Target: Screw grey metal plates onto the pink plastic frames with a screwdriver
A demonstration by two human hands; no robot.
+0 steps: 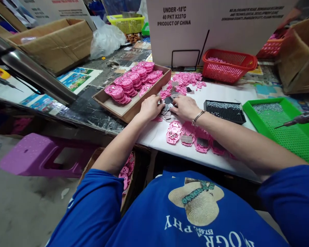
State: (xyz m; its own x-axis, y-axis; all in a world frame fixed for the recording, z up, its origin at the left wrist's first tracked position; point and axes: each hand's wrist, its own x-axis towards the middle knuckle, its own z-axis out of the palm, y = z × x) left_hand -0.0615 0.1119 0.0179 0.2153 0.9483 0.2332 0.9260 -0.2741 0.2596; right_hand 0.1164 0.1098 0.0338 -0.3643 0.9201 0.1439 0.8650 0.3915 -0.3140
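Thin grey and dark square plates (166,110) lie in a loose pile on the white work surface. At the pile's left side is my left hand (150,107), its fingers bent together against the plates. My right hand (185,107) reaches in from the other side with curled fingertips among the same plates; what either hand pinches is too small to make out. Just in front lies a row of pink plastic casings, one with small metal parts (173,132) and another with a grey plate (186,139) on it. Small pink parts (185,81) are heaped behind the plates.
A shallow box (128,115) of stacked pink casings stands left. On the right are a black tray of screws (225,118), a green tray (298,137), a screwdriver bit (285,124) above it and a red basket (228,73). A white carton panel (216,34) stands behind.
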